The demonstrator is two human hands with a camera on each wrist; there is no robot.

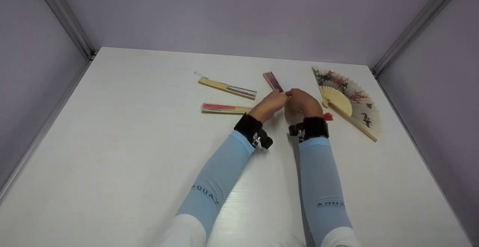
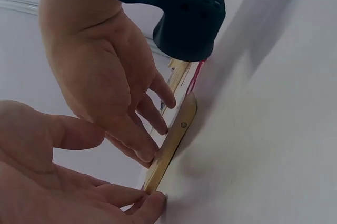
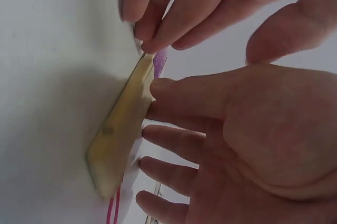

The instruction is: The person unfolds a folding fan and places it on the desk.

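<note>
- The table (image 1: 131,146) carries four fans, all toward its far half.
- The open fan (image 1: 350,99) lies spread flat just right of your right hand (image 1: 303,103).
- Two closed fans lie to your left: the tan fan (image 1: 227,88) farther away, the red fan (image 1: 224,108) nearer.
- The purple fan (image 1: 273,81) lies closed between your hands, its near end at your fingertips.
- Your right hand's fingers (image 3: 174,103) are nearly straight, tips pressing the fan's wooden guard from its side.
- Your left hand (image 1: 271,103) has its fingers (image 2: 142,203) extended too, tips touching the guard's edge; neither hand wraps around it.
</note>
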